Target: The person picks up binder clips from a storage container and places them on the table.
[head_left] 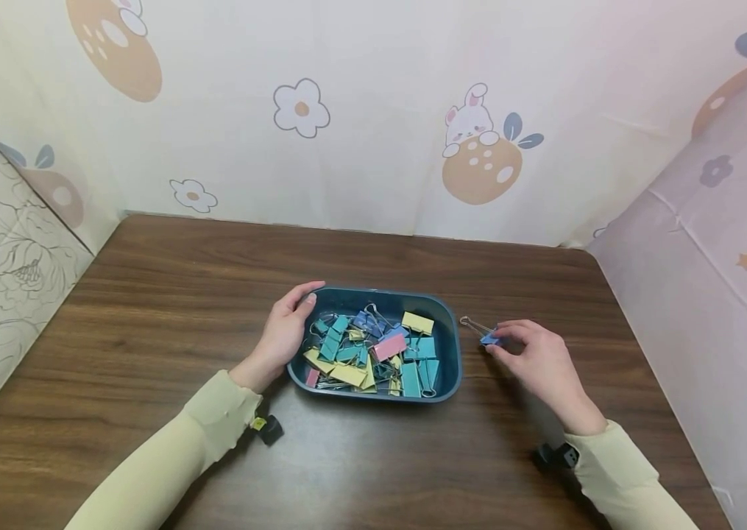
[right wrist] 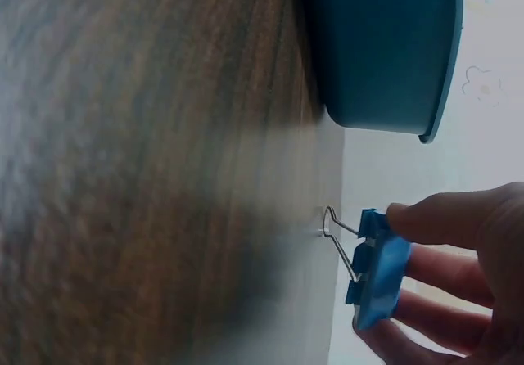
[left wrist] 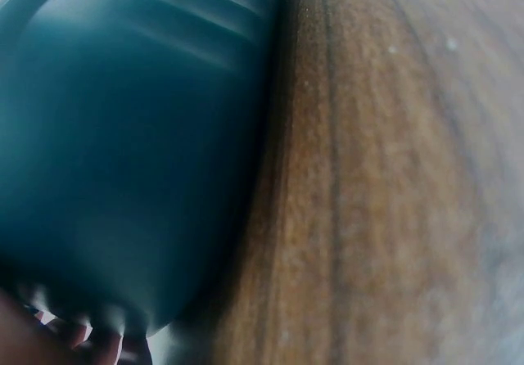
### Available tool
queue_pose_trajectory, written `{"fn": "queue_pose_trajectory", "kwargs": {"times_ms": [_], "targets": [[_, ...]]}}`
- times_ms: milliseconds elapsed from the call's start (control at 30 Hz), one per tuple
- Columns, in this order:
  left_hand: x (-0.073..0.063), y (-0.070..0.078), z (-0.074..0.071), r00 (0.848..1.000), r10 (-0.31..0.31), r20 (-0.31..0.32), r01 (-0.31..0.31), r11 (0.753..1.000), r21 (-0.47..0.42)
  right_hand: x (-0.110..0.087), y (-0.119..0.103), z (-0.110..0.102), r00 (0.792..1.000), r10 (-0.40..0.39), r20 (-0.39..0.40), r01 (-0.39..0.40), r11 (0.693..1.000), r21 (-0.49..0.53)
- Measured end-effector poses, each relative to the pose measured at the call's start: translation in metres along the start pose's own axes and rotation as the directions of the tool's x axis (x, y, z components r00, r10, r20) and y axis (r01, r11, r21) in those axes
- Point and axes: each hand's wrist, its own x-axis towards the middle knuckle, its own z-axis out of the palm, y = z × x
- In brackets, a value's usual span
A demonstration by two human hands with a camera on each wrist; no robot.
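Observation:
A dark teal plastic tray (head_left: 373,399) full of binder clips in teal, yellow, blue and pink is on the table. My left hand (head_left: 283,331) grips the tray's left end, its thumb by the rim; the left wrist view shows mostly the tray wall (left wrist: 139,152), with a few fingertips at the bottom edge. To the right of the tray, my right hand (head_left: 535,357) pinches a blue binder clip (head_left: 490,338) between thumb and fingers. In the right wrist view that blue binder clip (right wrist: 381,271) has a wire handle pointing away from the hand.
The dark wood table (head_left: 148,353) extends around the tray on all sides. A patterned cloth (head_left: 373,147) hangs behind the table's far edge, and another cloth (head_left: 698,294) borders the right side. A floral panel (head_left: 9,272) stands at the left.

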Motion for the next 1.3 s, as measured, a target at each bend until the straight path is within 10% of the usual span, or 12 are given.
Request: {"fn": "queue_pose_trajectory", "kwargs": {"times_ms": [567,1300], "targets": [[0.0,-0.002,0.001,1.0,0.007,-0.005,-0.007,1.0,-0.003,-0.001,0.002,0.002,0.985,0.079,0.151,-0.073,0.996,-0.041],[-0.002,0.001,0.0,1.0,-0.024,0.007,0.024,0.999,-0.022,0.013,-0.064,0.01,0.99,-0.142,-0.026,0.143,0.936,0.321]]}}
